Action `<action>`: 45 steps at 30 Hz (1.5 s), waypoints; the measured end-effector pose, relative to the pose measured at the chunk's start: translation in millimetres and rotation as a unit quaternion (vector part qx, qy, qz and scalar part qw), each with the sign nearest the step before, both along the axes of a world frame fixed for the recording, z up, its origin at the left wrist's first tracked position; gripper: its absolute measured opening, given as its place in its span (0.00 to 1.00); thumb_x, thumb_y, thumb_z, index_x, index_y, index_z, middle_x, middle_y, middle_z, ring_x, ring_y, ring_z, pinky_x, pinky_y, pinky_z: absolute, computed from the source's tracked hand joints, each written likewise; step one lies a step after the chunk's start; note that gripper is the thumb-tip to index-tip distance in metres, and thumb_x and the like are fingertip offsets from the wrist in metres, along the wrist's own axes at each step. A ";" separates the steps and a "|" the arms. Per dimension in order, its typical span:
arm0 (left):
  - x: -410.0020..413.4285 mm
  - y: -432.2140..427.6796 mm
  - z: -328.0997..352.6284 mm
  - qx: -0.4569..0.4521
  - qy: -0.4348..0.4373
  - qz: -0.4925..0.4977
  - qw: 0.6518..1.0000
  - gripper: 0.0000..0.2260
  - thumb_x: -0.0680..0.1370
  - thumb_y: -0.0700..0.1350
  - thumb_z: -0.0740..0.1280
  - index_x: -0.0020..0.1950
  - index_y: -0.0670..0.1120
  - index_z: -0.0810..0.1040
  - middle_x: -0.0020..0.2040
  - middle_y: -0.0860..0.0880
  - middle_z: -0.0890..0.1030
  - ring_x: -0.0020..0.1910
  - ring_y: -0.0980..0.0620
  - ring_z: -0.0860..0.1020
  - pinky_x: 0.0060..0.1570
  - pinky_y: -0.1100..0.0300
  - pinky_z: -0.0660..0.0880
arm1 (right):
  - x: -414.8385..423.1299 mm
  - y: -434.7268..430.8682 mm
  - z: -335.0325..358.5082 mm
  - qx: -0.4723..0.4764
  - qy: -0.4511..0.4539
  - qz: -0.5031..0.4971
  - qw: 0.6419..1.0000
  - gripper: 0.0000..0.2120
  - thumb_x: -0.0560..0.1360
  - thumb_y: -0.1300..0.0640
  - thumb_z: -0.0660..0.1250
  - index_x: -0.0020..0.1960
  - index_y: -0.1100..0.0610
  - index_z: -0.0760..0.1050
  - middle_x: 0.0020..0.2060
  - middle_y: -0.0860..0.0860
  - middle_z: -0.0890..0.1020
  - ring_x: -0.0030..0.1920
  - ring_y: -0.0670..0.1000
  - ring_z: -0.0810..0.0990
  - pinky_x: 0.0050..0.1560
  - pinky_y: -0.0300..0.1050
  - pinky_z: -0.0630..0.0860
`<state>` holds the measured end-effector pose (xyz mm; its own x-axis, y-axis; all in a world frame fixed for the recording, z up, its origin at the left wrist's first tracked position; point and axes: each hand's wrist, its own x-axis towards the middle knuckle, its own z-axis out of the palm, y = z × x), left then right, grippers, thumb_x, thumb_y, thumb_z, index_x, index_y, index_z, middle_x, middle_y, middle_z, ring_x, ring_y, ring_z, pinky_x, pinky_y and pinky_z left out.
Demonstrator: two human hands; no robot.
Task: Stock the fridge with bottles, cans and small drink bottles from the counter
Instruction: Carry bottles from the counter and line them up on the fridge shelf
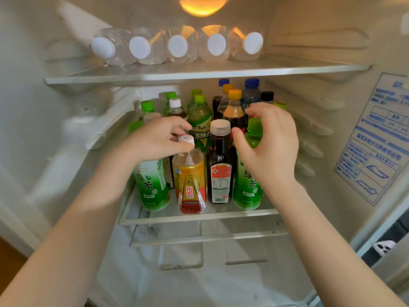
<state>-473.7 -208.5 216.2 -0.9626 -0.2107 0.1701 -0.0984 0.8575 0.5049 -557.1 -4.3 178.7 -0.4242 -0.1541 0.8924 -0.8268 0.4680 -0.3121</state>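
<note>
Glass fridge shelf (199, 216): my left hand (158, 139) fingers pinch the yellow-labelled plastic bottle (190, 180) by its cap, right hand (273, 142) fingers wide round the green tea bottle (246, 180), seemingly straightening both.

The front tea bottles (152, 185) are green and white, the energy-drink bottle (190, 180) yellow and red (white cap (186, 139)), the wide-capped bottle (220, 158) dark brown.

The single head view faces close into the fridge (309, 151), lamp (203, 5) at twelve o'clock, seemingly tilted slightly down.
</note>
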 end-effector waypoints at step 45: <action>57.3 21.2 -27.2 -0.178 0.110 0.090 0.974 0.14 0.77 0.51 0.64 0.62 0.51 0.72 0.59 0.51 0.77 0.56 0.49 0.75 0.50 0.56 0.71 | -21.3 -52.6 64.2 0.424 -0.165 0.216 0.864 0.22 0.68 0.69 0.67 0.58 0.52 0.76 0.50 0.42 0.75 0.52 0.41 0.72 0.51 0.35 0.67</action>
